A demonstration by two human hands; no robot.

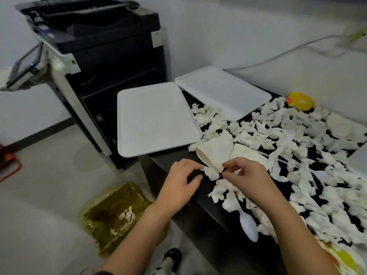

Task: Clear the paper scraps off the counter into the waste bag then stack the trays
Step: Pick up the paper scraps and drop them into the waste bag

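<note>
1. While a crumpled paper scrap (211, 172) lies at the near left edge of the black counter (172, 155), it is pinched from both sides: by the curled fingertips of the left hand (181, 180) and by those of the right hand (245, 175).
2. Many more scraps (297, 155) are spread over the counter to the right.
3. Two white trays (155, 120) (222, 90) are laid side by side at the far left end, unstacked.
4. The yellow waste bag (115, 215) is seen on the floor, near left, with scraps inside.
5. A paper cup (215, 153) is tipped over just beyond the hands, and a plastic spoon (248, 225) is seen nearer.
</note>
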